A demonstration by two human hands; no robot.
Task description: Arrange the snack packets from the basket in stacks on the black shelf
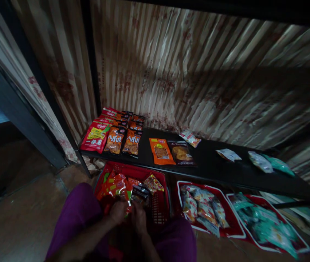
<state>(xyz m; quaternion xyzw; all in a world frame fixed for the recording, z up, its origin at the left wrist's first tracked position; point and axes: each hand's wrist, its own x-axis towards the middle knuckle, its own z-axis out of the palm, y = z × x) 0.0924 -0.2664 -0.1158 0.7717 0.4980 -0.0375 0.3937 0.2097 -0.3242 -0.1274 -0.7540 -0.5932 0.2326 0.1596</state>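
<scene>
My left hand (118, 211) is closed over the near side of a red basket (159, 211), its fingers around the edge of a shiny orange-red snack packet (118, 187). Close beside it, my right hand (138, 217) is also closed, pinching near the same packet's edge; dim light blurs the fingertips. Just beyond the right hand lies a dark snack packet (140, 193). A patterned, multicoloured packet (153, 183) rests at the basket's far right, among several orange ones.
A low black shelf (149, 153) carries red bags (96, 136), orange-black packets (114, 140), an orange packet (161, 151) and a brown packet (182, 153). Right of my knees stand a basket of white-red packets (206, 211) and one of green packets (269, 222). A metal post (90, 54) rises at the left.
</scene>
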